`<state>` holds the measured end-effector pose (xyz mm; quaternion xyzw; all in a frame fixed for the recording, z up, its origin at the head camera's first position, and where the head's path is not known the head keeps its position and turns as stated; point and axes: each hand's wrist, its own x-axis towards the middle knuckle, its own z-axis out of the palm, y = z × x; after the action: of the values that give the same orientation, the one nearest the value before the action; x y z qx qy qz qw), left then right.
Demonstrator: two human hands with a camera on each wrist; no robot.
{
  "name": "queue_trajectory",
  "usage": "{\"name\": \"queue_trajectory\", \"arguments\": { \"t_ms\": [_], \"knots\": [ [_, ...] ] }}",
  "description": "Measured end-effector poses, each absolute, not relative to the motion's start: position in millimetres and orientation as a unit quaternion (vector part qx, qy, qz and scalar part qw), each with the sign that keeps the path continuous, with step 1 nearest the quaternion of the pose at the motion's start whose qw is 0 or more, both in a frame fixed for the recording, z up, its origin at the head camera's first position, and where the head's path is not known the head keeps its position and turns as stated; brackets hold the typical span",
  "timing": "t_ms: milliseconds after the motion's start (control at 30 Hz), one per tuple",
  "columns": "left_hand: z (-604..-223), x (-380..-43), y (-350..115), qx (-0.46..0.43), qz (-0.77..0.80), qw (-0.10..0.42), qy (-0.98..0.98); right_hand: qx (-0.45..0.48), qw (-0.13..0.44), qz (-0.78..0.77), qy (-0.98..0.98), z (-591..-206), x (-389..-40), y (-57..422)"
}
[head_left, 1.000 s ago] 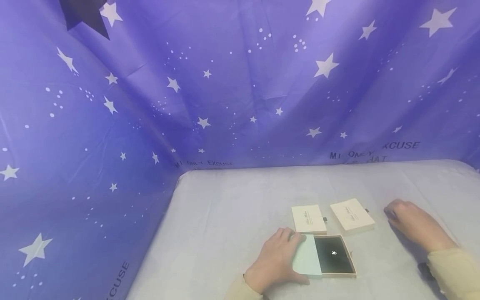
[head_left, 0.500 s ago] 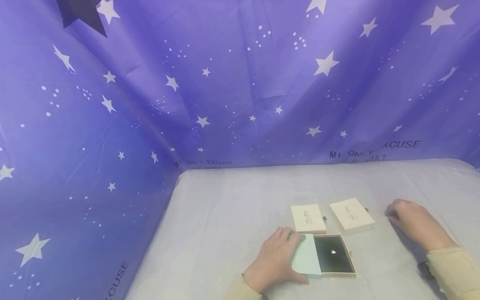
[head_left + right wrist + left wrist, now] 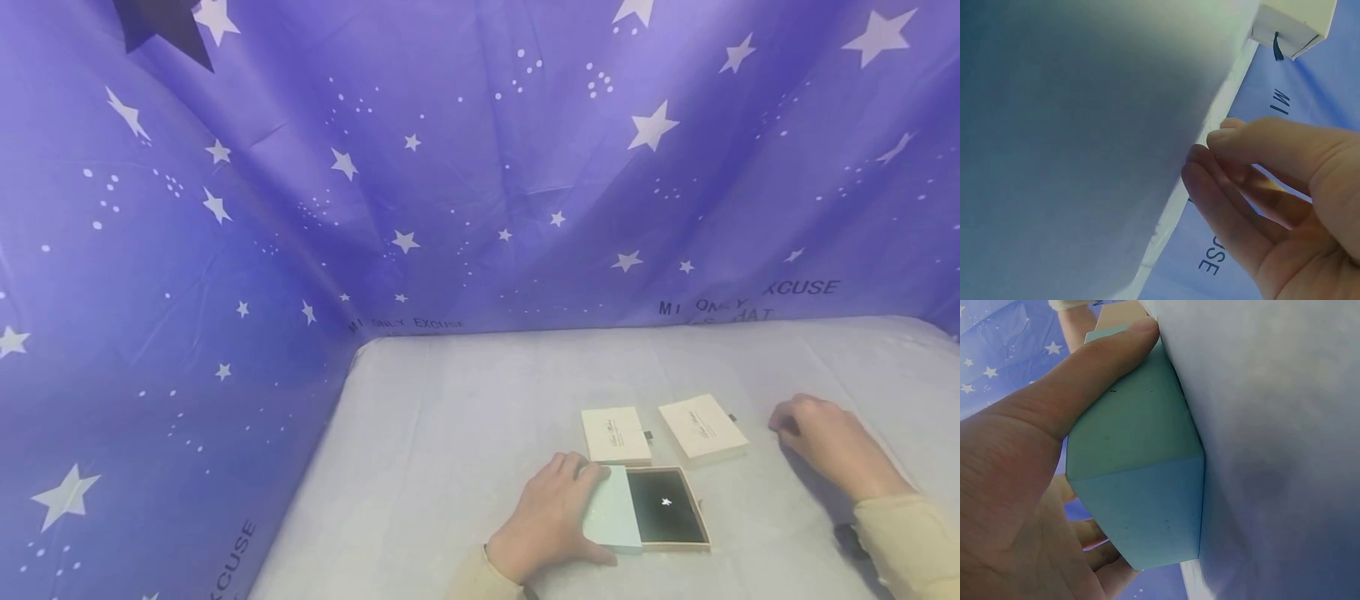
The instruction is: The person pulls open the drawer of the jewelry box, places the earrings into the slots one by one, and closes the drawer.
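My left hand (image 3: 545, 517) grips a mint-green drawer box (image 3: 617, 510) across its sleeve, thumb along the near side and fingers at the far side. In the left wrist view, the thumb lies along one side of the green box (image 3: 1138, 425). Its drawer (image 3: 671, 508) is slid partly out to the right, showing a black lining with a small white star-shaped piece (image 3: 666, 502) on it. My right hand (image 3: 828, 439) rests on the table at the right with loosely curled fingers. In the right wrist view, nothing shows between the right hand's fingers (image 3: 1222, 206).
Two cream drawer boxes with dark pull tabs lie behind the green one: a left box (image 3: 617, 435) and a slightly turned right box (image 3: 702, 427). A pale cloth covers the table (image 3: 450, 417). Purple star-printed curtain (image 3: 480, 167) stands behind and at the left.
The view has shifted very slightly. Both hands, the green box and the cream boxes keep their places on the table.
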<state>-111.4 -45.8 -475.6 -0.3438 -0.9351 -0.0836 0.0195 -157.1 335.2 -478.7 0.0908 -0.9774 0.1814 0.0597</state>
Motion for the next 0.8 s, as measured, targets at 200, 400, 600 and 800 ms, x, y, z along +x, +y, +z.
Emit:
{"name": "queue_trajectory", "arguments": {
  "t_ms": [200,400,600,800],
  "knots": [
    [-475,-112,-46,-0.34,-0.085,0.012,-0.937,0.083,0.087,0.199,-0.973,-474,-156,330],
    [-475,-112,-46,-0.345,-0.084,0.018,-0.935,0.096,0.138,0.202,-0.965,-475,-151,327],
    [-475,-112,-46,-0.344,-0.083,0.02,-0.935,0.105,0.136,0.212,-0.962,-472,-148,323],
    [-475,-111,-46,-0.345,-0.085,0.02,-0.935,0.083,0.115,0.241,-0.96,-463,-141,312]
  ]
}}
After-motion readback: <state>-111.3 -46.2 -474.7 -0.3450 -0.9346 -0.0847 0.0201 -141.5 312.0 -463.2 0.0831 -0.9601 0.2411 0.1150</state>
